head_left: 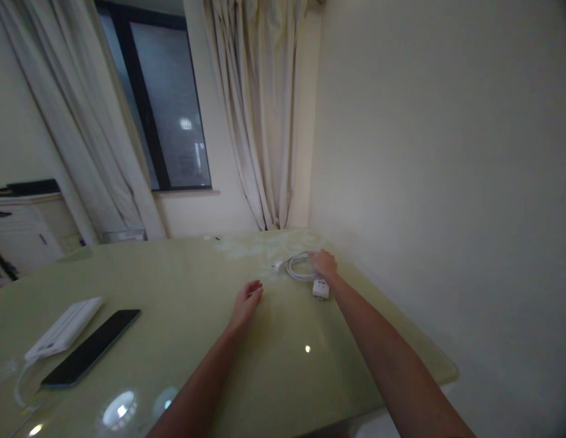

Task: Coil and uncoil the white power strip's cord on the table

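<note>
A white extension cord (302, 277) lies in a loose coil near the far right of the table, its plug (277, 266) pointing left. The socket block (321, 289) sits at the near side of the coil. My right hand (324, 264) is closed over the coil's right side; its fingertips are partly hidden. To the left and nearer to me, my left hand (248, 299) rests just at the tabletop with loosely bent fingers, holding nothing and apart from the cord.
The pale green glossy table (173, 274) meets the wall (424, 170) on the right. At left lie a white power strip (64, 328) with its cable and a dark flat tablet or phone (92, 350). A small dark bit (217, 238) lies at the back edge, before the curtain (265, 121).
</note>
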`<action>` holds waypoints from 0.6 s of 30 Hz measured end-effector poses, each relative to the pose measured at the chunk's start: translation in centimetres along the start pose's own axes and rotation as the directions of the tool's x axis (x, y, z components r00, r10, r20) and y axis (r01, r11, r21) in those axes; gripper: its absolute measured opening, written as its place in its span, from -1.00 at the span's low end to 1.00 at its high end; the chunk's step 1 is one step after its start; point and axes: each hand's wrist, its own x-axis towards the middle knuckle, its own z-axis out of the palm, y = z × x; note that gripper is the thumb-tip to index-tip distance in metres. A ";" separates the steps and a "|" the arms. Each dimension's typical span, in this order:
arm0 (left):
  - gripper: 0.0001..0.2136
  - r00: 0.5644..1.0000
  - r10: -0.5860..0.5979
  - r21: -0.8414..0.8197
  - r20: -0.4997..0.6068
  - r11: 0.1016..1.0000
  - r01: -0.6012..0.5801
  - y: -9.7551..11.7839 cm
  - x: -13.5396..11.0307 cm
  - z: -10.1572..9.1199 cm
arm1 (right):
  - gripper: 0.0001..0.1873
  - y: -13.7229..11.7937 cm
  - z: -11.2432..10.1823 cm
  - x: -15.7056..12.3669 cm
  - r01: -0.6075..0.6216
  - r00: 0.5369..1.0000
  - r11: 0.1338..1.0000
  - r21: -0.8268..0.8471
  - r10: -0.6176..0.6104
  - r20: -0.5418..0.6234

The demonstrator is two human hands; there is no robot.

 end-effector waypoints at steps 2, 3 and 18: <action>-0.56 1.000 0.002 0.005 0.014 1.000 -0.002 0.3 -0.4 0.1 | -0.70 -0.4 0.9 -1.7 0.154 0.987 0.987 -0.039 -0.156 -0.040; -0.56 1.000 0.007 0.012 0.022 1.000 -0.007 0.4 -0.7 0.3 | -0.69 -0.5 1.7 -2.9 0.254 0.966 0.965 -0.059 -0.256 -0.031; -0.67 0.998 0.032 0.125 0.059 0.991 -0.039 2.6 -2.5 0.4 | -0.59 1.3 7.4 -13.5 0.837 0.533 0.541 -0.075 -0.779 0.330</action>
